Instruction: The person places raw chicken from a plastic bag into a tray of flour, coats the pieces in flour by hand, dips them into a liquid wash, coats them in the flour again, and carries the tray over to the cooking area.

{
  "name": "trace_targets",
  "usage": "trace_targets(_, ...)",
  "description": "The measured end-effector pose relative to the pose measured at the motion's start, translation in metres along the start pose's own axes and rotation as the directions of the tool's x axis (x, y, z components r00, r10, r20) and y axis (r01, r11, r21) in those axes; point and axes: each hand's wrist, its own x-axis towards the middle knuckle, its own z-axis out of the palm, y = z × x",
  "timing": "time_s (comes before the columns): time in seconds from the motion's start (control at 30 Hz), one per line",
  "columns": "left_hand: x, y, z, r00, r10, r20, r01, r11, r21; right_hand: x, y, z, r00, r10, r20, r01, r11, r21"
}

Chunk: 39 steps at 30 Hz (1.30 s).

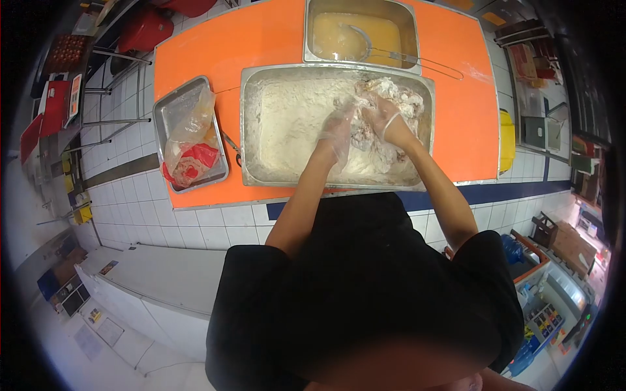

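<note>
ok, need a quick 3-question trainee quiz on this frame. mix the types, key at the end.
1. True or false: the wire-handled utensil in the liquid tray sticks out past the tray's edge.

2. Fill in: in the image, the plastic bag lies in a side tray to the ____ of the powder tray.

3. Pick one. The left hand and right hand are both in:
a) the liquid tray
b) the powder tray
c) the side tray

Key: 1 true; 2 left; 3 b

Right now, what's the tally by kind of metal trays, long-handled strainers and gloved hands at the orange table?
Metal trays: 3 (large tray, left tray, far tray)
Long-handled strainer: 1
Gloved hands: 2 (left hand, right hand)
Total: 6
</note>
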Motion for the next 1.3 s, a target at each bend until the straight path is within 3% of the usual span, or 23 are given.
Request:
trace_targets(0.07, 0.017, -0.026, -0.013, 0.998, 0.040, 0.049, -0.042, 0.998, 0.041, 0.007, 0.003, 0.001, 0.995, 0.100, 0.002, -0.100, 0.992, 0.075)
trace_targets(0.17, 0.028, -0.037, -0.026, 0.993, 0.120, 0.002, -0.120, 0.991, 0.056, 0.015, -0.010, -0.004, 0.970, 0.243, 0.022, -0.243, 0.954, 0.174)
trace_targets(0.23, 0.032, -0.041, -0.033, 0.965, 0.262, 0.000, -0.262, 0.964, 0.032, 0.024, -0.021, -0.012, 0.944, 0.329, 0.035, -0.327, 0.914, 0.239)
trace_targets(0.3, 0.030, -0.034, -0.040, 0.961, 0.275, -0.027, -0.277, 0.954, -0.117, 0.038, -0.056, -0.018, 0.965, 0.238, -0.112, -0.176, 0.899, 0.400)
trace_targets(0.37, 0.017, -0.013, -0.047, 0.986, 0.154, -0.056, -0.164, 0.909, -0.384, 0.055, -0.076, -0.029, 0.965, 0.191, -0.180, -0.092, 0.888, 0.450)
trace_targets(0.4, 0.017, -0.017, -0.057, 0.984, 0.159, -0.078, -0.167, 0.981, -0.098, 0.075, -0.076, -0.039, 0.968, 0.180, -0.175, -0.088, 0.897, 0.434)
trace_targets(0.43, 0.020, -0.026, -0.069, 0.980, 0.172, -0.096, -0.150, 0.969, 0.198, 0.097, -0.073, -0.046, 0.971, 0.168, -0.173, -0.082, 0.904, 0.419)
trace_targets(0.47, 0.021, -0.030, -0.075, 0.976, 0.189, -0.109, -0.115, 0.870, 0.480, 0.125, -0.064, -0.049, 0.973, 0.044, -0.227, 0.025, 0.957, 0.291)
trace_targets(0.5, 0.017, -0.027, -0.073, 0.988, 0.149, -0.049, -0.097, 0.823, 0.559, 0.150, -0.056, -0.049, 0.960, -0.086, -0.265, 0.130, 0.980, 0.153)
trace_targets(0.57, 0.004, -0.024, -0.063, 0.997, 0.049, 0.057, -0.075, 0.704, 0.706, 0.176, -0.087, -0.044, 0.985, -0.057, -0.166, 0.023, 0.980, -0.195)
trace_targets(0.67, -0.001, -0.062, -0.036, 0.915, 0.290, 0.280, -0.373, 0.349, 0.859, 0.237, -0.048, -0.021, 0.993, -0.012, -0.120, -0.060, 0.817, -0.574)
trace_targets(0.7, 0.000, -0.073, -0.025, 0.916, 0.250, 0.314, -0.379, 0.282, 0.881, 0.261, -0.019, -0.009, 0.993, -0.002, -0.119, -0.078, 0.741, -0.666)
trace_targets(0.77, 0.001, -0.091, -0.002, 0.915, 0.159, 0.371, -0.394, 0.154, 0.906, 0.293, 0.027, 0.011, 0.996, -0.082, 0.023, 0.067, 0.582, -0.810)
trace_targets(0.8, 0.000, -0.093, 0.004, 0.908, 0.079, 0.411, -0.418, 0.194, 0.887, 0.297, 0.041, 0.018, 0.989, -0.106, 0.105, 0.144, 0.489, -0.860)
trace_targets(0.87, -0.001, -0.090, 0.015, 0.870, -0.071, 0.488, -0.453, 0.277, 0.848, 0.292, 0.041, 0.029, 0.976, -0.178, 0.125, 0.197, 0.481, -0.854)
trace_targets(0.93, 0.045, -0.174, 0.025, 0.805, 0.055, 0.591, -0.591, 0.163, 0.790, 0.286, 0.036, 0.032, 0.972, -0.189, 0.140, 0.214, 0.463, -0.860)
trace_targets(1.0, 0.035, -0.191, 0.029, 0.801, 0.074, 0.594, -0.596, 0.200, 0.778, 0.270, 0.030, 0.025, 0.982, -0.124, 0.145, 0.185, 0.440, -0.879)
trace_targets(1.07, 0.012, -0.111, 0.030, 0.873, 0.019, 0.487, -0.461, 0.358, 0.812, 0.272, 0.008, 0.008, 0.986, -0.085, 0.143, 0.165, 0.407, -0.898)
trace_targets(1.1, 0.015, -0.129, 0.035, 0.766, 0.194, 0.613, -0.620, -0.030, 0.784, 0.278, -0.003, -0.002, 0.987, -0.074, 0.141, 0.159, 0.388, -0.908)
trace_targets(1.13, 0.016, -0.125, 0.043, 0.843, 0.121, 0.525, -0.534, 0.067, 0.843, 0.281, -0.016, -0.012, 0.988, -0.062, 0.138, 0.152, 0.368, -0.918)
trace_targets(1.2, 0.018, -0.104, 0.059, 0.940, -0.055, 0.336, -0.316, 0.226, 0.922, 0.239, -0.069, -0.027, 0.989, -0.091, -0.114, -0.033, 0.624, -0.780)
trace_targets(1.23, 0.019, -0.098, 0.062, 0.942, -0.051, 0.332, -0.312, 0.240, 0.919, 0.216, -0.090, -0.033, 0.967, -0.078, -0.242, -0.109, 0.734, -0.670)
trace_targets(1.3, 0.019, -0.091, 0.059, 0.943, -0.045, 0.330, -0.307, 0.267, 0.914, 0.194, -0.102, -0.047, 0.971, -0.055, -0.235, -0.058, 0.892, -0.449)
